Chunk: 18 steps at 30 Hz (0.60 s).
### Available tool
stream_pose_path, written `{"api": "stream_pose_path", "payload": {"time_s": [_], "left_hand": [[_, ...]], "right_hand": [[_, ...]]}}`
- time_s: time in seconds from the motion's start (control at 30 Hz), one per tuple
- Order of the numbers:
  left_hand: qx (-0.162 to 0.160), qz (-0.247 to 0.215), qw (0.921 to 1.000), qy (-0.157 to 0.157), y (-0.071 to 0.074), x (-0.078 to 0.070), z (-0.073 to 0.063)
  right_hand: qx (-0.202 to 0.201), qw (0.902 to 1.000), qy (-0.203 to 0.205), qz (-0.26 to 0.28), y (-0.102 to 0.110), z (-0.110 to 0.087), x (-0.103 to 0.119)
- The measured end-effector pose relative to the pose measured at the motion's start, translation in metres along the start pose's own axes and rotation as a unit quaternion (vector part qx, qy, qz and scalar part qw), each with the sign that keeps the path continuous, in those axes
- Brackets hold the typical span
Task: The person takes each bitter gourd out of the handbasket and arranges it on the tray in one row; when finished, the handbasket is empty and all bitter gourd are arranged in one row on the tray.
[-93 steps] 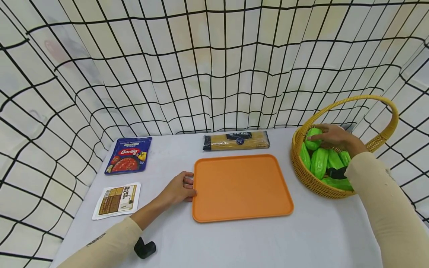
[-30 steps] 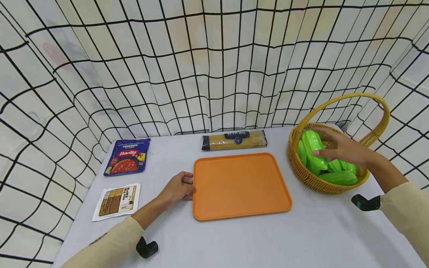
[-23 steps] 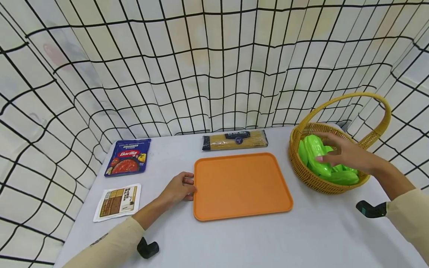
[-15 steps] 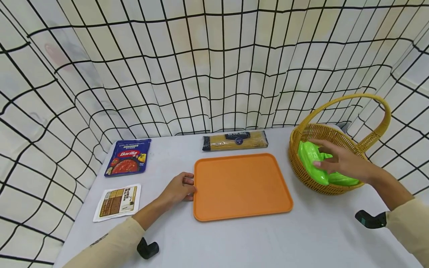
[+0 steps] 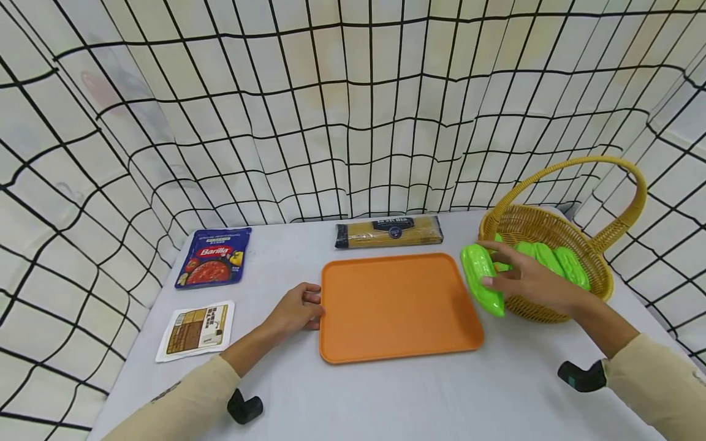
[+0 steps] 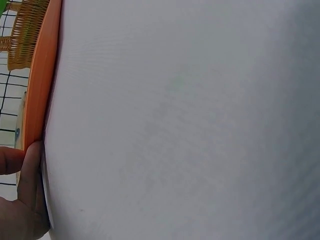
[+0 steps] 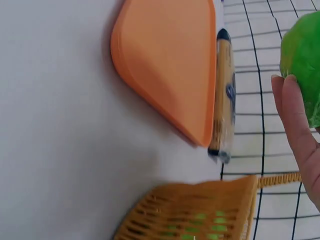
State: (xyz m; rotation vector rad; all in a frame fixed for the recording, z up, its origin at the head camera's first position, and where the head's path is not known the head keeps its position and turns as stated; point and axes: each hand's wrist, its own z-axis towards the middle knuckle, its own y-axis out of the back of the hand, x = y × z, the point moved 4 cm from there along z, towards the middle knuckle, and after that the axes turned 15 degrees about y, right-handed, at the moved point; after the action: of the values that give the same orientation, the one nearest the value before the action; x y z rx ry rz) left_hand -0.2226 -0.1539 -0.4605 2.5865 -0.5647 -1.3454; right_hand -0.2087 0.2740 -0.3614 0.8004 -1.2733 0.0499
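Observation:
My right hand (image 5: 521, 277) holds a glossy, bumpy green bitter melon (image 5: 478, 275) between thumb and fingers. The bitter melon hangs tilted at the orange tray's right edge, just left of the basket. In the right wrist view, fingertips press against its green side (image 7: 305, 65). My left hand (image 5: 295, 309) grips the left rim of the orange tray (image 5: 397, 306), which lies flat on the table. The left wrist view has its fingers (image 6: 31, 165) on both sides of the tray's rim (image 6: 40, 85). Several more green bitter melons (image 5: 551, 260) lie in the yellow wicker basket (image 5: 551, 312).
Behind the tray lies a pack of spaghetti (image 5: 388, 232). To the left are a blue Barilla sauce pouch (image 5: 214, 257) and a white-edged brown packet (image 5: 195, 331). The basket's tall handle (image 5: 634, 202) arches up at the right. A black grid net (image 5: 369, 122) surrounds the table.
My right hand has lifted the bitter melon out of the basket and carried it left to the tray's right edge. My left hand has stayed on the tray rim.

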Motion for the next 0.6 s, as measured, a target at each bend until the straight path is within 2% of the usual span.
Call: {"api": "stream_pose_path", "payload": {"time_s": [0.17,0.43,0.6], "left_hand": [[0.001,0.000,1.0000,-0.001,-0.001,0.000,0.000],[0.000,0.007,1.0000,0.002,0.000,-0.002,-0.002],[0.000,0.007,1.0000,0.003,0.000,-0.002,0.000]], "right_hand": [[0.000,0.9999,0.011,0.002,-0.015,0.011,0.004],[0.008,0.9985,0.000,0.054,-0.037,0.029,0.004],[0.016,0.9988,0.017,0.043,-0.050,0.043,0.005]]}}
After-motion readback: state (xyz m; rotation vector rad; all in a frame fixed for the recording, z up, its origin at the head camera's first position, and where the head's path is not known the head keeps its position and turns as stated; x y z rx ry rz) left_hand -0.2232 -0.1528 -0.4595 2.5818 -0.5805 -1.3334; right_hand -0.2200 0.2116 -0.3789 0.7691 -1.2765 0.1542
